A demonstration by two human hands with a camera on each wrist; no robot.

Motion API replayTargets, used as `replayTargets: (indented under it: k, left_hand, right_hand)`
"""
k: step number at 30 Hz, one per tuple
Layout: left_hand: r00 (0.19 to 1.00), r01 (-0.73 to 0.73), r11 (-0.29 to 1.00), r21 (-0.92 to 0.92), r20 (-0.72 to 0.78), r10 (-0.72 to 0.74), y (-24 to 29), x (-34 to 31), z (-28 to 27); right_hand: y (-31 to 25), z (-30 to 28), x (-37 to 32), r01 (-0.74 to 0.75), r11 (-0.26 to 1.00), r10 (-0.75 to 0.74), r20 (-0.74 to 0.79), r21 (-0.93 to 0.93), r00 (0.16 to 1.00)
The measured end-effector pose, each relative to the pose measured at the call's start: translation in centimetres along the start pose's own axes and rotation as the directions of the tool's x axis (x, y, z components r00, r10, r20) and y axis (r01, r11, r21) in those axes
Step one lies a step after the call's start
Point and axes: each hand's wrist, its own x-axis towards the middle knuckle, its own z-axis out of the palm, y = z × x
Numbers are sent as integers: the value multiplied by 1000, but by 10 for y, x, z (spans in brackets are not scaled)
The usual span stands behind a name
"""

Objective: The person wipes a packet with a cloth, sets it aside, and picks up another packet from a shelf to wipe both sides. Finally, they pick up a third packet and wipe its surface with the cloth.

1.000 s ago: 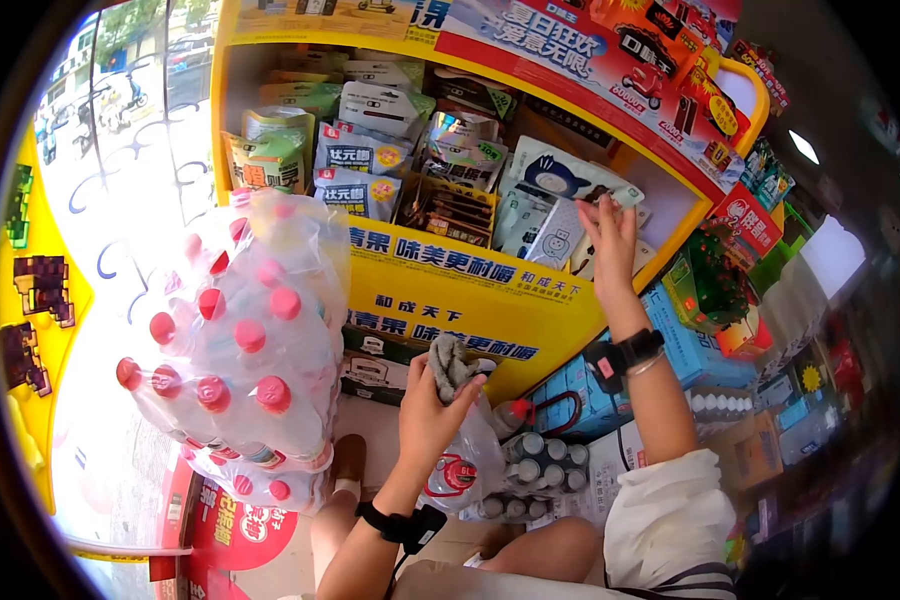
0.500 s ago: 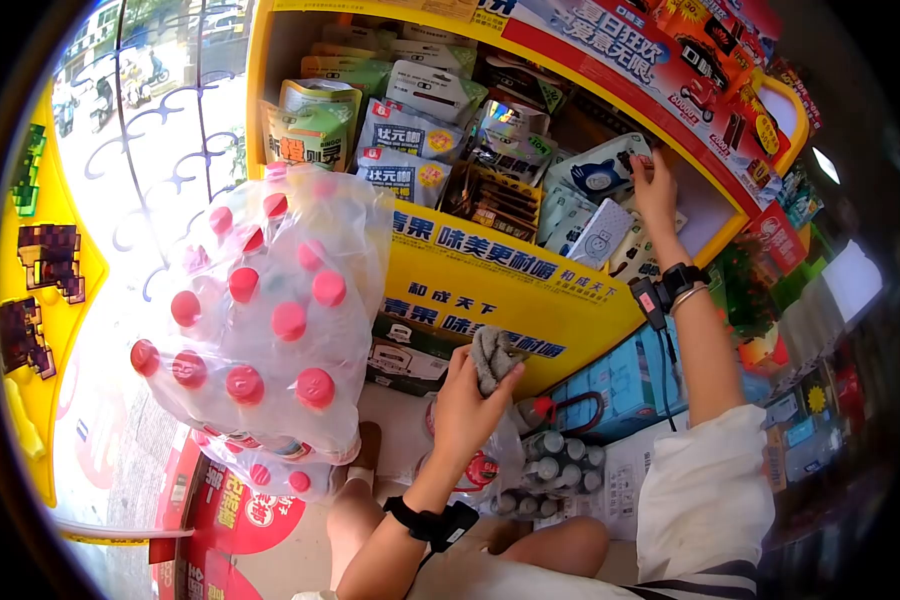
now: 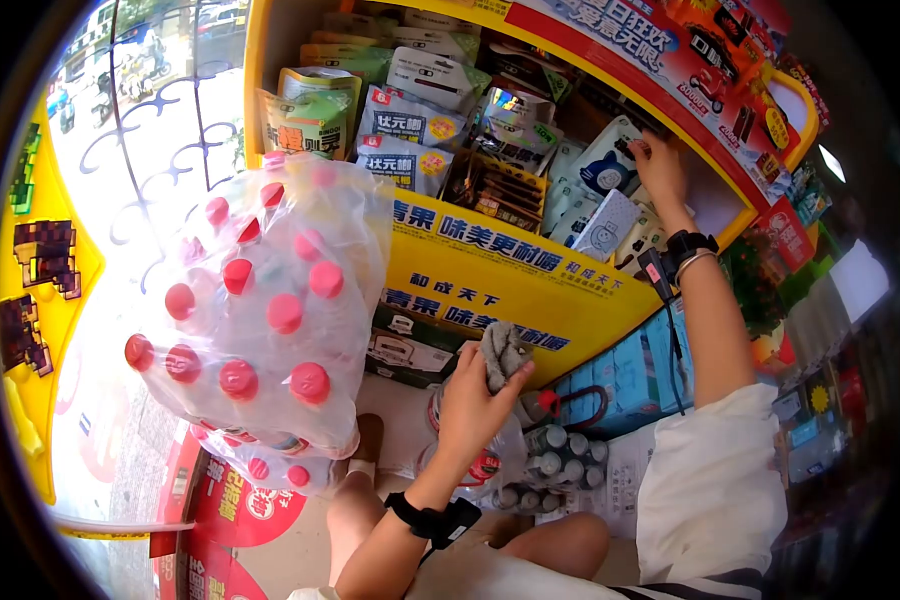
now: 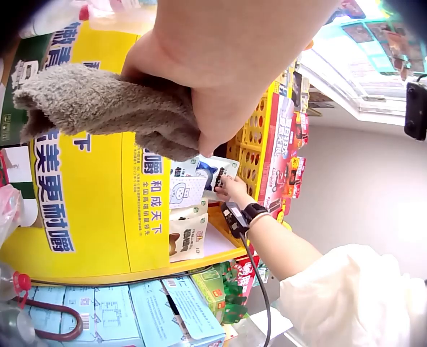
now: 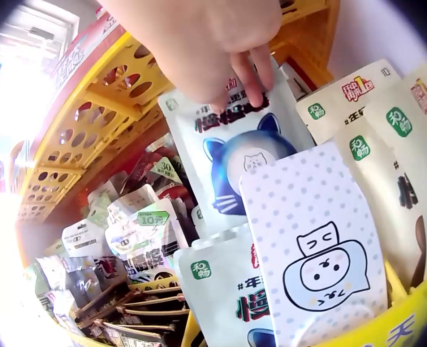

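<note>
My left hand grips a crumpled grey cloth in front of the yellow display rack. The cloth hangs out past the fingers in the left wrist view. Inside the rack's right end, my right hand pinches the top edge of a white snack bag with a blue cat head on it. In the right wrist view the fingertips overlap the bag's upper print. A white dotted box with a drawn figure stands in front of that bag. Cream bags are beside it.
More snack bags fill the rack to the left. A plastic-wrapped stack of red-capped bottles stands left of the arms. Blue cartons and wrapped grey-capped bottles lie low on the right. The rack's red-edged header overhangs the bags.
My right hand has gone from spread fingers near the dotted box to the top of the cat bag, its fingers now bent there. My left hand keeps hold of the cloth. The head view has shifted.
</note>
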Motion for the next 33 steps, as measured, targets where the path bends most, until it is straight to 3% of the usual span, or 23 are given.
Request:
replayTargets:
  k: [4,7,10,12,13,17,18,20,22,24,29,32,33]
  left_hand:
    - [1000,-26,1000,-7,-1,26,-2,1,1]
    - [999,-33,999,-15,-12,33,-2,1,0]
    - [999,-30,1000,-3,-13,30,-3,0,-1]
    - [999,-39,999,-6,-18,38,-4,-1,-1]
    - [999,-44,999,-11,-22,44,-5,-1,-1]
    - [1000,25,999,-30,7,-25,-1,1,-6]
    - [1000,7,1000,-25,-8,-7,-3,2,-5]
    - [1000,-10,1000,-21,-21,9,-4,1,-4]
    - [1000,-16,1000,-20,-24,15,-5,2,-3]
    - [999,-28,1000,-6,-27,28,-7,2,-2]
    - [1000,-15,1000,-25,7,15,-8,0,8]
    - [1000,-5,999,-35,-2,5,-9,0,11]
    - [1000,-2,999,-36,0,2,-9,-1,12]
  right_hand:
    - [3,24,3,111,994,-102,240,-24,965]
    - [-3,29,1,131,991,-136,268,34,954]
    - [-10,28,6,92,995,-99,364,38,926]
    - [-9,25,16,-14,994,-35,434,110,900]
    - [-8,31,14,132,988,-147,212,81,966]
    - [-13,31,14,87,994,-99,209,69,973]
    - [-9,35,10,88,994,-101,214,69,972]
    - [0,41,2,-127,980,71,324,155,943]
    - [12,45,0,-129,979,79,295,155,952]
    - [19,44,4,-156,962,47,426,224,903]
    - [14,45,4,-11,990,-66,526,142,848]
    - [16,57,4,27,998,-57,541,63,839]
    - [17,59,4,-21,986,-72,541,164,838]
